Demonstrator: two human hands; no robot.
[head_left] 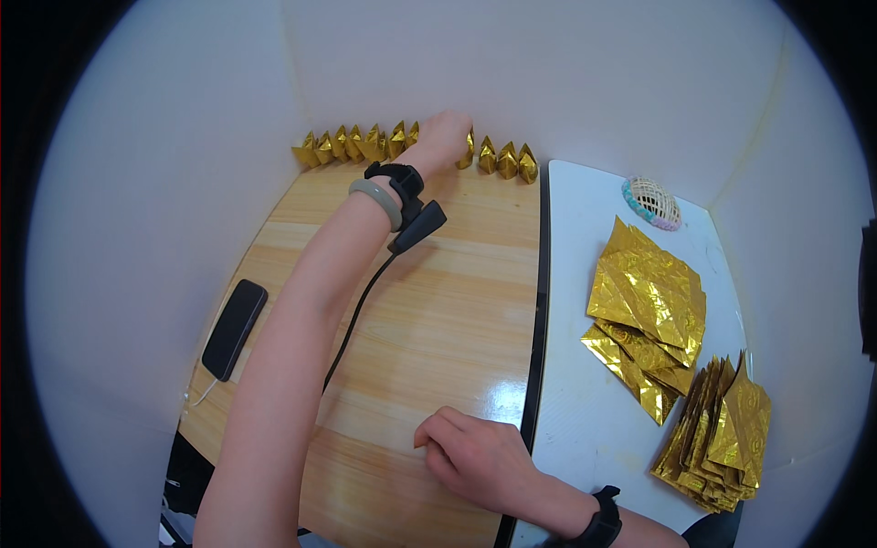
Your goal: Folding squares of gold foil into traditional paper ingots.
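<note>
My left hand (443, 139) reaches to the far edge of the wooden table (438, 310) and is closed around a folded gold paper ingot in a row of gold ingots (365, 144) lined up against the white wall. More ingots (505, 159) continue the row to the right of that hand. The left wrist wears a pale green bangle, a black strap and a black cable. My right hand (480, 458) rests loosely curled on the near edge of the table, holding nothing, with a black band on its wrist.
A black phone (235, 328) lies at the table's left edge. On the white surface (575, 274) to the right lie a stack of flat gold foil sheets (650, 315), a pile of folded gold sheets (717, 438) and a small woven oval object (652, 202).
</note>
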